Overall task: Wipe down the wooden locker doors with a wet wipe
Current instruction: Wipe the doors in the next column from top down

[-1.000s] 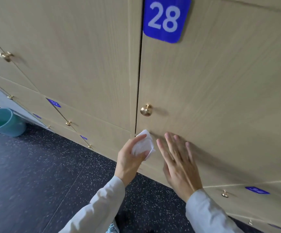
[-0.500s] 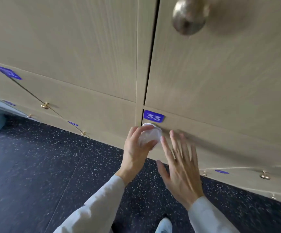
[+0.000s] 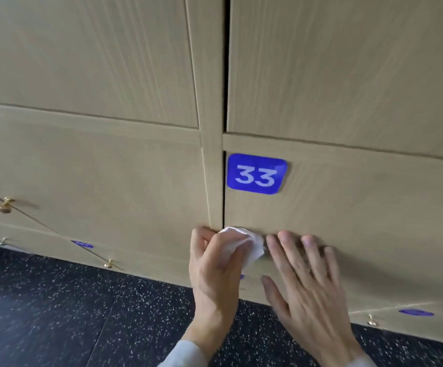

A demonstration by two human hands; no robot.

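A light wooden locker door (image 3: 360, 207) carries a blue plate numbered 33 (image 3: 257, 174) at its upper left corner. My left hand (image 3: 215, 276) grips a crumpled white wet wipe (image 3: 241, 245) and presses it against this door's left edge, below the plate. My right hand (image 3: 305, 284) lies flat on the same door just right of the wipe, fingers straight and spread. A small metallic bit shows between the wipe and my right index finger; what it is cannot be told.
More wooden locker doors (image 3: 82, 62) fill the wall above and to the left, with brass knobs (image 3: 2, 205) and small blue plates (image 3: 82, 244). A dark gap (image 3: 225, 62) runs between the upper doors. Dark speckled floor (image 3: 69, 313) lies below.
The view has dropped from door 28 down to door 33. Both hands moved down with it; the wipe went from beside plate 33 to the door's left edge below it.
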